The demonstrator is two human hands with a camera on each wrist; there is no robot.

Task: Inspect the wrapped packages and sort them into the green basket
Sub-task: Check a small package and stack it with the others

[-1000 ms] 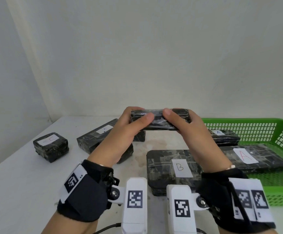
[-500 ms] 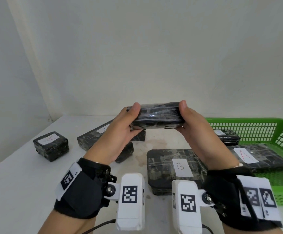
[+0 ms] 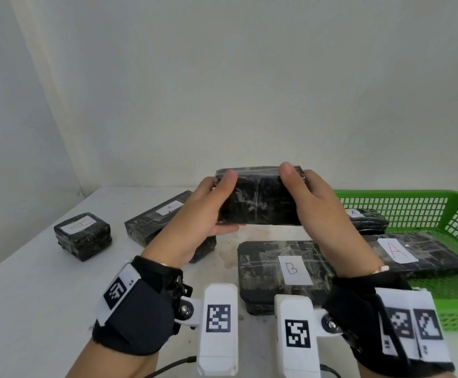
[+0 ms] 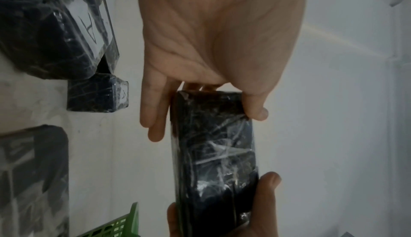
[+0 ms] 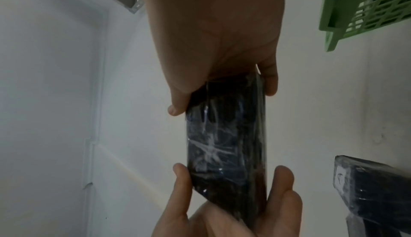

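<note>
- Surface: a white table set against plain pale walls; a faint brownish stain marks the tabletop near the middle.
- Held item: a black film-wrapped package is raised above the table, one broad face turned toward the head camera. No label shows on that face.
- Left hand: grips the package's left end, thumb on the near face and fingers curled behind it.
- Right hand: grips the right end the same way, thumb in front, the other fingers behind.
- Green basket: stands at the right of the table and holds a long flat package with a white label reading "A" in red, plus a smaller package labelled "A" in blue.
- On the table: a flat package labelled "B" lies just beside the basket; a long package labelled "A" lies behind the left hand; a small square package sits at far left, its label's writing too faint to read.
</note>
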